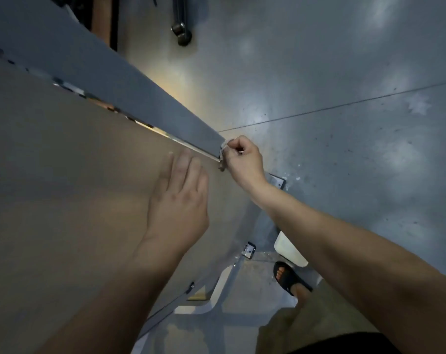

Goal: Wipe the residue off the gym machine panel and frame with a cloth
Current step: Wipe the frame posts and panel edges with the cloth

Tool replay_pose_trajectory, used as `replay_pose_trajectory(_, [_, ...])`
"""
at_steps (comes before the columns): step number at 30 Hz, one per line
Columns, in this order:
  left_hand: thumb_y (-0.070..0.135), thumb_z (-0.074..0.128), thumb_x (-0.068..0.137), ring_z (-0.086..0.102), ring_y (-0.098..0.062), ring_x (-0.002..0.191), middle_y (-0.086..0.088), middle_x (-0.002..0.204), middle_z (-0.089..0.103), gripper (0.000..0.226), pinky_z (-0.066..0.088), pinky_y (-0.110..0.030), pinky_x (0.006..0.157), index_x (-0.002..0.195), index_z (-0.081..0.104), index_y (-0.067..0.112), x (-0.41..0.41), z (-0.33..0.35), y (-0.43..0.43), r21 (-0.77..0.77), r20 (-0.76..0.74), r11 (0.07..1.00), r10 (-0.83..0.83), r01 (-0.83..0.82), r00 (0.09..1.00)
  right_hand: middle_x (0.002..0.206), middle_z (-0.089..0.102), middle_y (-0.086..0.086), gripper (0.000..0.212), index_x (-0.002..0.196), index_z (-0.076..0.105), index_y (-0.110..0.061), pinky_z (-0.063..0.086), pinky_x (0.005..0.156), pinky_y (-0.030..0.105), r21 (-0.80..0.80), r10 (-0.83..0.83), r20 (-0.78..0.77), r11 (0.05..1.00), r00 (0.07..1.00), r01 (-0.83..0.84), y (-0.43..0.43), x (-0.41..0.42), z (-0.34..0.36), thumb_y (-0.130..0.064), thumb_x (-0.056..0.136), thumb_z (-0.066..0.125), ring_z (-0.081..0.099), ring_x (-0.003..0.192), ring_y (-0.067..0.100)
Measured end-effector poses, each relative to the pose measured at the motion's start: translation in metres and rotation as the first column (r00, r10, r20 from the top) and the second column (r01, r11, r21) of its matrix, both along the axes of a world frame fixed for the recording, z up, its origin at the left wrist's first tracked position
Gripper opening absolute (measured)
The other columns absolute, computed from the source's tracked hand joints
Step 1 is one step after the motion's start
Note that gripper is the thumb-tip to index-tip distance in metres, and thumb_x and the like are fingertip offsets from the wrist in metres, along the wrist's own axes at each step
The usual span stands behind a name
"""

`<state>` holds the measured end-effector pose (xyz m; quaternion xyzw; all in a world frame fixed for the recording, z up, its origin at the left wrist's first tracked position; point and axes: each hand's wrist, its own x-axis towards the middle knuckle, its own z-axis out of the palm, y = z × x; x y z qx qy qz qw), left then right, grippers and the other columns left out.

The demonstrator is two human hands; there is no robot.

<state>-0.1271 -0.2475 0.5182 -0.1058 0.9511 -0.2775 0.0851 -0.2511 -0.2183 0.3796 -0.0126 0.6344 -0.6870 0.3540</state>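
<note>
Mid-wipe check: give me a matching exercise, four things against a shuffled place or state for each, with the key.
Things
1. left hand
2. right hand
3. cloth
4. sandal

Places or states
A. black, low on the right of the view
B. lies flat, fingers straight, on the tan panel
C. bunched against the end of the grey frame
D. fingers curled, gripping the cloth

Pairs: 1-B; 2-D; 3-C; 4-A
</note>
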Motion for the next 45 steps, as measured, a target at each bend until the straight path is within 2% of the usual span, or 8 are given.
replay_pose_trajectory(8, [0.015,0.047,0.085,0.04,-0.044,0.138,-0.023,0.135,0.054,0.044,0.019,-0.053,0.125,0.122,0.058,-0.005,0.013,0.088,0.013,-0.048,-0.265,0.993,0.089,-0.105,0.96,0.084,0.072,-0.002,0.011,0.082,0.058,-0.007,0.048,0.058,0.03,-0.106,0.065,-0.145,0.991,0.987,-0.08,0.008,0.007,0.117,-0.012,0.092,0.06,0.062,0.066,0.017])
replay_pose_trajectory(15, [0.018,0.045,0.078,0.041,-0.031,0.123,-0.012,0.122,0.058,0.044,0.039,-0.04,0.108,0.117,0.061,0.006,0.023,0.115,0.044,0.419,-0.57,0.897,0.382,-0.143,0.727,0.068,0.065,-0.001,0.02,0.079,0.059,-0.014,0.047,0.06,0.03,-0.29,0.284,-0.282,0.885,0.916,-0.363,0.045,-0.007,0.211,-0.004,0.095,0.065,0.056,0.06,0.011])
replay_pose_trajectory(19, [0.029,0.055,0.089,0.055,-0.018,0.117,0.001,0.125,0.06,0.041,0.043,-0.033,0.105,0.127,0.058,0.016,0.012,0.116,0.072,0.926,-0.353,0.376,0.887,-0.022,0.299,0.066,0.063,-0.003,0.028,0.082,0.06,-0.021,0.04,0.059,0.029,-0.352,0.432,-0.235,0.797,0.871,-0.491,0.082,-0.026,0.213,-0.003,0.102,0.055,0.054,0.06,0.017])
replay_pose_trajectory(23, [0.039,0.05,0.085,0.071,-0.024,0.102,-0.008,0.106,0.075,0.042,0.055,-0.047,0.101,0.109,0.072,0.013,-0.004,0.119,0.087,0.921,0.073,-0.164,0.964,0.353,0.257,0.071,0.059,0.005,0.022,0.085,0.061,-0.02,0.042,0.053,0.027,-0.341,0.515,-0.231,0.752,0.826,-0.564,0.109,-0.031,0.21,-0.005,0.1,0.057,0.055,0.057,0.019])
replay_pose_trajectory(27, [0.034,0.07,0.081,0.073,-0.029,0.092,-0.006,0.091,0.076,0.012,0.058,-0.05,0.094,0.087,0.068,0.024,-0.012,0.113,0.098,0.974,-0.089,0.027,0.958,0.223,0.274,0.079,0.058,0.011,0.019,0.078,0.063,-0.026,0.042,0.064,0.039,-0.162,0.468,-0.321,0.829,0.823,-0.535,0.119,-0.038,0.203,-0.013,0.092,0.061,0.053,0.07,0.025])
replay_pose_trajectory(34, [0.009,0.057,0.078,0.056,-0.022,0.066,-0.005,0.077,0.061,0.018,0.048,-0.036,0.064,0.084,0.054,0.026,-0.01,0.106,0.094,0.968,-0.085,0.058,0.991,0.244,0.103,0.086,0.065,-0.006,0.02,0.084,0.055,-0.026,0.051,0.06,0.03,0.027,0.354,-0.443,0.924,0.824,-0.382,0.126,-0.039,0.188,-0.013,0.097,0.063,0.06,0.068,0.012])
replay_pose_trajectory(38, [0.006,0.06,0.084,0.065,-0.023,0.075,-0.008,0.09,0.071,0.034,0.056,-0.041,0.075,0.116,0.058,0.015,-0.016,0.11,0.095,0.963,0.052,-0.074,0.995,0.261,0.088,0.094,0.067,-0.01,0.021,0.092,0.062,-0.037,0.05,0.06,0.017,0.05,0.383,-0.501,0.908,0.776,-0.416,0.13,-0.031,0.187,-0.016,0.095,0.065,0.063,0.068,0.003])
replay_pose_trajectory(45, [0.015,0.058,0.1,0.069,-0.041,0.08,-0.037,0.1,0.069,0.026,0.057,-0.057,0.081,0.103,0.07,-0.008,-0.028,0.116,0.099,0.935,0.141,-0.196,0.97,0.296,0.197,0.075,0.073,-0.006,0.015,0.098,0.071,-0.008,0.053,0.066,0.027,-0.082,0.466,-0.427,0.834,0.775,-0.546,0.136,-0.022,0.19,-0.022,0.095,0.071,0.066,0.067,0.006])
